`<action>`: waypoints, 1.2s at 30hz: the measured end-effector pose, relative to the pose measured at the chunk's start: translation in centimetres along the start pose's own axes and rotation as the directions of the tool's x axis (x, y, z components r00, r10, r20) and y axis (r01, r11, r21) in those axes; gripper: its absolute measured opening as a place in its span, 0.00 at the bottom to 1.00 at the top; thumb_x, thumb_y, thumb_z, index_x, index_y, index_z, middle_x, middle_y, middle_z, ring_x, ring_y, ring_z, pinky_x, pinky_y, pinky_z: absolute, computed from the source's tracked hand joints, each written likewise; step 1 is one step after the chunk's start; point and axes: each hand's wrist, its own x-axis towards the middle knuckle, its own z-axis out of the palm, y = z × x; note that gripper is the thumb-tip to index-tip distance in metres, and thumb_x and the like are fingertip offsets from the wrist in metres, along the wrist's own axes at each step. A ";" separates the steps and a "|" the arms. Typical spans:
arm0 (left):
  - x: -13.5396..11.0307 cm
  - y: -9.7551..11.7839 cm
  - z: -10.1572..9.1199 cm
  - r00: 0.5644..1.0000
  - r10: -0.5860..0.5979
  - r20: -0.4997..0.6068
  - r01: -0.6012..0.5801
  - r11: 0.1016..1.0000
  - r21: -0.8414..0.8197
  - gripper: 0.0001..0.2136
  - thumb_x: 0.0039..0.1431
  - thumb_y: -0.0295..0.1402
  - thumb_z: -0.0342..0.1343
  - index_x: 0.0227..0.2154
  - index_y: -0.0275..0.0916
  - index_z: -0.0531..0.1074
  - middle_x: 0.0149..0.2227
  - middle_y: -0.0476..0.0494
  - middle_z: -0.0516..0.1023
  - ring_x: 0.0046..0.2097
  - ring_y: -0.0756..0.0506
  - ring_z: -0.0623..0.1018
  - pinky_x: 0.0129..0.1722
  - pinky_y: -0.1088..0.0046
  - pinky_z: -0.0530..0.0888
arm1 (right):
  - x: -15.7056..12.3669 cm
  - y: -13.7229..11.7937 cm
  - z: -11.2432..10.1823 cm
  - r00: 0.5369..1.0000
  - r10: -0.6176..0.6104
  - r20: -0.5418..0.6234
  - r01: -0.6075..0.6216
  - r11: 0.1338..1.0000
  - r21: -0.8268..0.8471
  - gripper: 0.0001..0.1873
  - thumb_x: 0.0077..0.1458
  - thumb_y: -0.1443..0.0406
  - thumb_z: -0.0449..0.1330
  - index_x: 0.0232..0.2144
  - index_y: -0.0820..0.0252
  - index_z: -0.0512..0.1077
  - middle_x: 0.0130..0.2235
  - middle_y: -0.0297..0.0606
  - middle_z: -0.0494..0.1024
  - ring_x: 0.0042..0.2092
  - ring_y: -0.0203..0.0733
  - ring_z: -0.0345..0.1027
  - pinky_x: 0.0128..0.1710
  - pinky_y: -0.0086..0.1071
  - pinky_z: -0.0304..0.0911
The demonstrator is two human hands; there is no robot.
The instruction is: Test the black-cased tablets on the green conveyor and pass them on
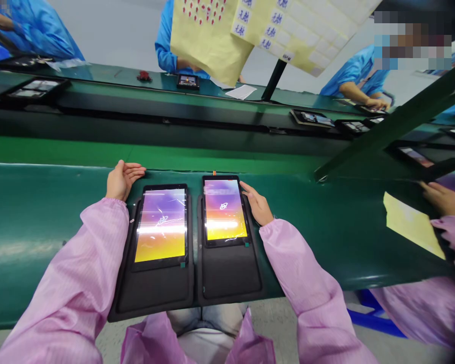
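Note:
Two tablets with lit purple-to-yellow screens lie side by side in black trays on the green bench. The left tablet rests in the left tray, the right tablet in the right tray. My left hand hovers open beyond the top left corner of the left tray, palm turned inward, holding nothing. My right hand lies along the right edge of the right tablet, fingers stretched out and touching it. Both arms wear pink sleeves.
A co-worker's hand and pink sleeve at the right hold a dark device over a yellow sheet. Beyond my bench runs a green conveyor; people in blue coats work at a far bench with more tablets. Yellow sheets hang overhead.

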 end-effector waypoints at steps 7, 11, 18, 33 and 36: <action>0.0 0.0 0.1 1.000 0.002 -0.009 -0.002 1.000 -0.011 0.23 0.68 0.34 0.33 0.29 0.29 0.71 0.27 0.39 0.77 0.30 0.49 0.76 0.39 0.73 0.70 | 0.0 0.0 0.0 1.000 0.002 0.001 -0.002 1.000 0.000 0.31 0.63 0.47 0.43 0.61 0.54 0.61 0.56 0.41 0.73 0.55 0.47 0.69 0.58 0.44 0.60; -0.1 0.0 0.0 1.000 0.010 -0.004 -0.010 1.000 -0.003 0.23 0.68 0.35 0.34 0.29 0.28 0.71 0.28 0.38 0.77 0.31 0.49 0.76 0.40 0.71 0.70 | 0.0 -0.1 0.0 1.000 -0.002 0.005 0.002 1.000 0.004 0.32 0.63 0.47 0.43 0.61 0.55 0.61 0.56 0.41 0.73 0.56 0.47 0.68 0.58 0.44 0.60; -0.1 0.0 -0.1 1.000 0.010 0.028 -0.012 0.999 0.052 0.23 0.68 0.35 0.31 0.31 0.30 0.69 0.29 0.41 0.77 0.32 0.51 0.76 0.41 0.73 0.71 | 0.0 0.1 -0.1 1.000 -0.003 0.012 0.003 1.000 -0.004 0.31 0.63 0.47 0.43 0.61 0.54 0.61 0.57 0.40 0.72 0.56 0.47 0.68 0.58 0.44 0.60; 0.2 -0.4 -0.2 0.998 0.061 0.011 -0.061 0.998 0.024 0.21 0.65 0.38 0.38 0.26 0.33 0.73 0.29 0.37 0.78 0.30 0.50 0.77 0.37 0.75 0.73 | 0.0 0.0 0.0 1.000 -0.004 0.011 0.004 1.000 -0.002 0.32 0.63 0.46 0.42 0.61 0.55 0.61 0.57 0.41 0.71 0.56 0.47 0.68 0.59 0.45 0.60; 0.2 -0.7 -0.1 0.996 0.082 0.028 -0.084 0.993 0.086 0.21 0.64 0.38 0.40 0.27 0.33 0.73 0.28 0.37 0.78 0.30 0.49 0.77 0.36 0.75 0.73 | 0.0 0.0 0.0 1.000 0.004 0.012 -0.004 1.000 -0.005 0.32 0.63 0.46 0.42 0.61 0.54 0.61 0.56 0.41 0.72 0.56 0.47 0.68 0.58 0.45 0.60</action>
